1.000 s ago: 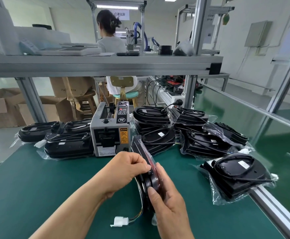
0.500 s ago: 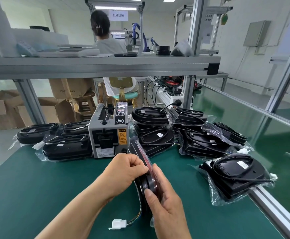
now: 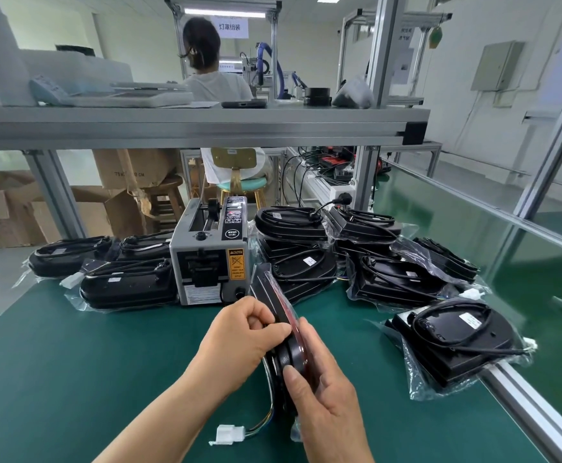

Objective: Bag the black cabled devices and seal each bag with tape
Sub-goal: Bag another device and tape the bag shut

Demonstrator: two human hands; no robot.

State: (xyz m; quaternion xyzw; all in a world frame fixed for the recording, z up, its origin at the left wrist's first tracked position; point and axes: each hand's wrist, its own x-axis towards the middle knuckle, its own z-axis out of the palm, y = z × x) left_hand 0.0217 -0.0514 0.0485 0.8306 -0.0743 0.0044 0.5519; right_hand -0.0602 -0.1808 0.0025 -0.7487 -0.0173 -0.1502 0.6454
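Barely shifted since before, left grip (image 3: 239, 339) pinches the likely slippery bag (image 3: 262, 279) edge; right grip (image 3: 326, 399) curls round the stiff, seemingly light device (image 3: 289, 354).

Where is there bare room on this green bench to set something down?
Widest bare mat: near left, bordered by the left bagged devices, tape dispenser and left hand. A narrower strip lies between the held device and the lone bagged device. Behind, bagged stacks crowd.

my left hand (image 3: 239, 339) pinches the top edge of a black device (image 3: 286, 332) held on edge over the green table (image 3: 72, 379), right hand (image 3: 323, 389) gripping its side. the tape dispenser (image 3: 211, 255) sits just behind, with bagged devices (image 3: 453, 342) to the right.
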